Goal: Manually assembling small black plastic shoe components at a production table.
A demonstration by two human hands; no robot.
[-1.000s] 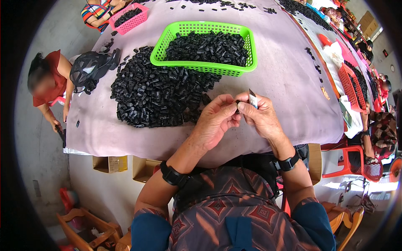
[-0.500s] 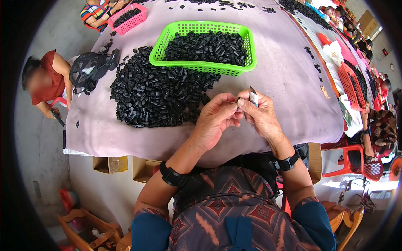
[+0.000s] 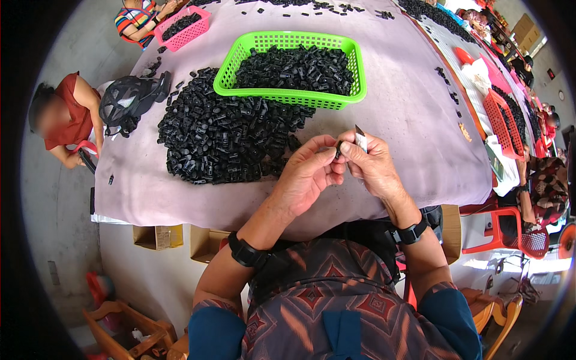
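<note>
My two hands meet over the cloth near the table's front edge. Between its thumb and fingers my left hand [image 3: 309, 174] pinches a small black plastic part [image 3: 339, 149], mostly hidden by the fingertips. My right hand [image 3: 375, 163] is closed on a slim blade [image 3: 360, 138] with a light wrapped body and a dark pointed tip that sticks up past the fingers. Its thumb presses close to the black part. Left of my hands lies a big heap of black plastic parts [image 3: 222, 135]. Beyond it a bright green basket [image 3: 288, 92] holds more of them.
A pink cloth [image 3: 414, 120] covers the table. A black cap [image 3: 129, 99] lies at its left edge, beside a person in red [image 3: 72, 102]. A pink basket [image 3: 186, 37] stands at the far left. Along the right are a red basket [image 3: 501, 123] and a red chair [image 3: 498, 234].
My hands stay in nearly the same place. The fingertips have shifted slightly, the blade has tilted a little left, and more of the black part shows. The person at left has moved their hand.
</note>
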